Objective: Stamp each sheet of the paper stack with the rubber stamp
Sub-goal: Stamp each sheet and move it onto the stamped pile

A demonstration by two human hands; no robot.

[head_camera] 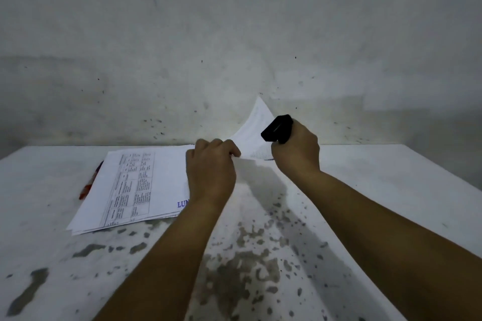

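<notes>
My left hand [210, 172] has its fingers curled, pinching the near edge of a white printed sheet [251, 132] that curls up off the table toward the wall, its far corner standing high behind my other hand. My right hand [296, 149] is wrapped around the small black rubber stamp [277, 129], fingers clamped on its body, holding it in the air just beside the lifted sheet and not pressed on anything. To the left lies the loose pile of white sheets printed with tables [130, 187], fanned a little at its near edges, flat on the worn white tabletop with flaking grey patches [247, 268]. The top sheet there carries part of a blue stamped mark [182, 204], mostly hidden by my left wrist, so I judge at least that page is done. A red object [86, 190] pokes out from under the pile's left side; I cannot tell what it is. Whether the sheet I am lifting is stamped, I cannot see. How many pages remain under it is hidden behind my hands, so I would say the work is somewhere midway, with more stamping to come.
</notes>
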